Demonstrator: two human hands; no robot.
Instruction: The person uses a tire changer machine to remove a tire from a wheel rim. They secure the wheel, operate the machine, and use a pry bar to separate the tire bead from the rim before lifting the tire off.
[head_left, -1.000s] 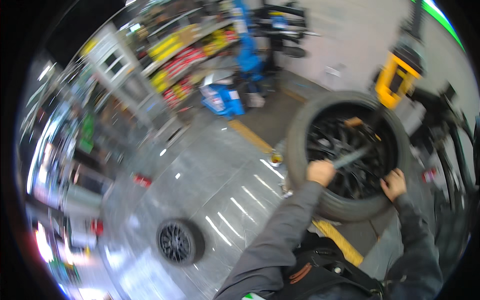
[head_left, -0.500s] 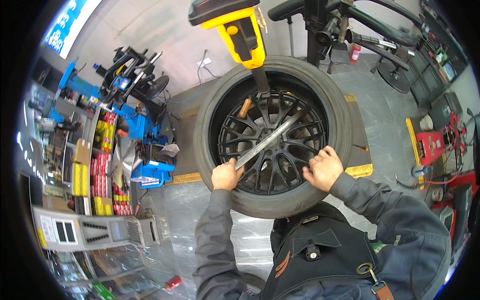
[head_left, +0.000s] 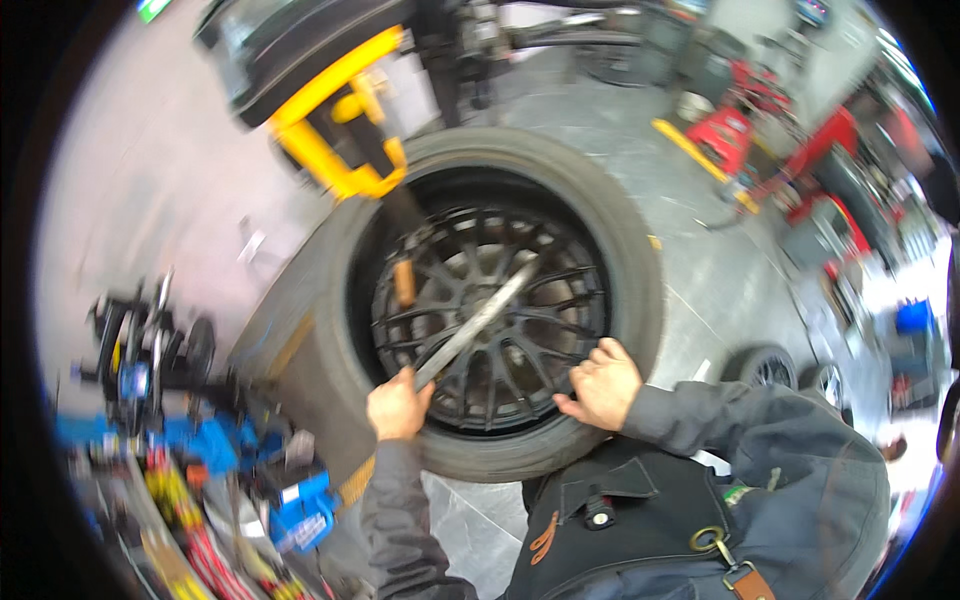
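Note:
A black multi-spoke wheel [head_left: 497, 352] lies flat with a wide tyre [head_left: 636, 290] around it. My left hand [head_left: 396, 408], at the tyre's near left edge, is closed round the end of a long metal tyre lever [head_left: 482, 322]. The lever slants across the spokes, its other end past the hub. At the near right, my right hand [head_left: 604, 386] has its fingers curled over the tyre's inner edge. A wooden or orange handle [head_left: 404, 284] stands inside the far left of the wheel, beside the machine's post.
A yellow and black machine head [head_left: 335, 120] overhangs the tyre's far left. Blue equipment [head_left: 300, 510] and shelved boxes are at the lower left. Red equipment [head_left: 722, 138] sits on the floor at the far right, and loose wheels [head_left: 768, 368] stand to the right.
My view has turned to the right, swinging the room round and blurring it. Both hands keep their places on the lever and the tyre.

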